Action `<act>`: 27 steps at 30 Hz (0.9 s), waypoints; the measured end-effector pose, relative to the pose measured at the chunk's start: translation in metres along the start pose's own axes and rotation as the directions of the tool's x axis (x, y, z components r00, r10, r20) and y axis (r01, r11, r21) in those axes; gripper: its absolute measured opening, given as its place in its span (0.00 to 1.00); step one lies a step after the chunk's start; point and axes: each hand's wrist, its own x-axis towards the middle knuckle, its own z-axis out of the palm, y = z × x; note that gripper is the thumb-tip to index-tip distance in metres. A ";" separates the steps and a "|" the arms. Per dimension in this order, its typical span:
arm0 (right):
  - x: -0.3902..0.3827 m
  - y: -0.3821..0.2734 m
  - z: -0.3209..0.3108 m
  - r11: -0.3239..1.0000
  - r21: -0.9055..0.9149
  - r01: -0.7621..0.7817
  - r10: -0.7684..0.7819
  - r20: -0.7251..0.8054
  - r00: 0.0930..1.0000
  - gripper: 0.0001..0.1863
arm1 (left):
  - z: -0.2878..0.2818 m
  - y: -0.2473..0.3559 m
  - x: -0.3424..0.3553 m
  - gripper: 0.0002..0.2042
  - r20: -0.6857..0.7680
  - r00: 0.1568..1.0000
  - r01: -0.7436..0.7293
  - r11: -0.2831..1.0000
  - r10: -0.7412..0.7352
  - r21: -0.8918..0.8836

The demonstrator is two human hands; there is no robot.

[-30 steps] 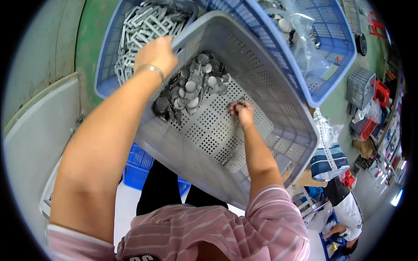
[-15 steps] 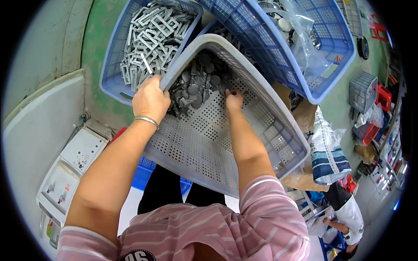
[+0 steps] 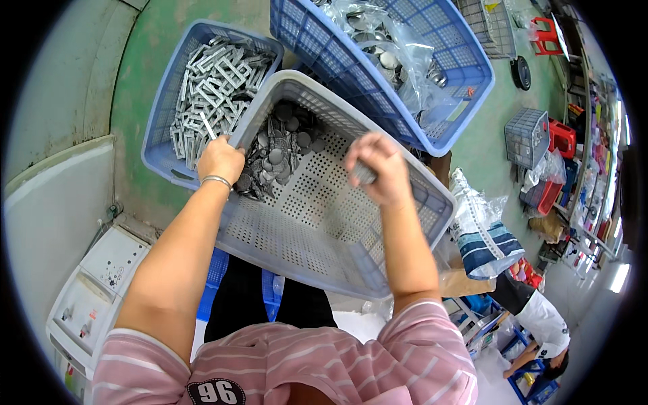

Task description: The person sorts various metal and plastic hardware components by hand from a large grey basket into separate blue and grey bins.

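A large grey perforated plastic basket is held tilted in front of me. My left hand is closed around its left rim. Dark grey round metal pieces lie heaped in the basket's far left corner, beside that hand. Above the basket's right part, my right hand is lifted, with fingers curled round a grey disc-like piece. Motion blurs this hand somewhat, and whether it holds more than one piece is hidden.
Beyond the left rim stands a blue basket of silvery rectangular frames. A bigger blue basket with metal parts and clear plastic bags stands behind. A striped bag is at the right, a white water dispenser at the left, and another person lower right.
My right hand has risen off the basket's bottom and moved right, now with a grey disc-like piece in its fingers. My left hand stays on the rim. The whole view has shifted slightly.
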 end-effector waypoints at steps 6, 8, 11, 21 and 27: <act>0.121 -0.076 -0.043 0.215 -0.974 0.069 -0.600 -0.077 0.796 0.13 | 0.002 0.012 -0.003 0.16 -0.107 0.990 -0.096 0.995 0.096 0.011; 0.143 -0.079 -0.064 0.178 -0.984 0.011 -0.491 -0.079 0.868 0.21 | 0.005 0.008 -0.007 0.18 -0.105 0.988 -0.112 0.993 0.114 0.019; 0.143 -0.069 -0.081 0.043 -0.998 -0.044 -0.365 -0.057 0.929 0.26 | 0.005 0.005 -0.009 0.19 -0.106 0.987 -0.122 0.992 0.124 0.027; 0.136 -0.076 -0.077 0.445 -0.840 -0.312 0.010 -0.344 0.939 0.19 | 0.003 0.007 -0.011 0.18 -0.127 0.986 -0.101 0.994 0.104 0.030; 0.111 -0.052 -0.069 -0.018 -1.000 -0.023 -0.714 -0.004 0.700 0.05 | 0.006 0.007 -0.007 0.14 -0.172 0.978 -0.111 0.993 0.117 0.047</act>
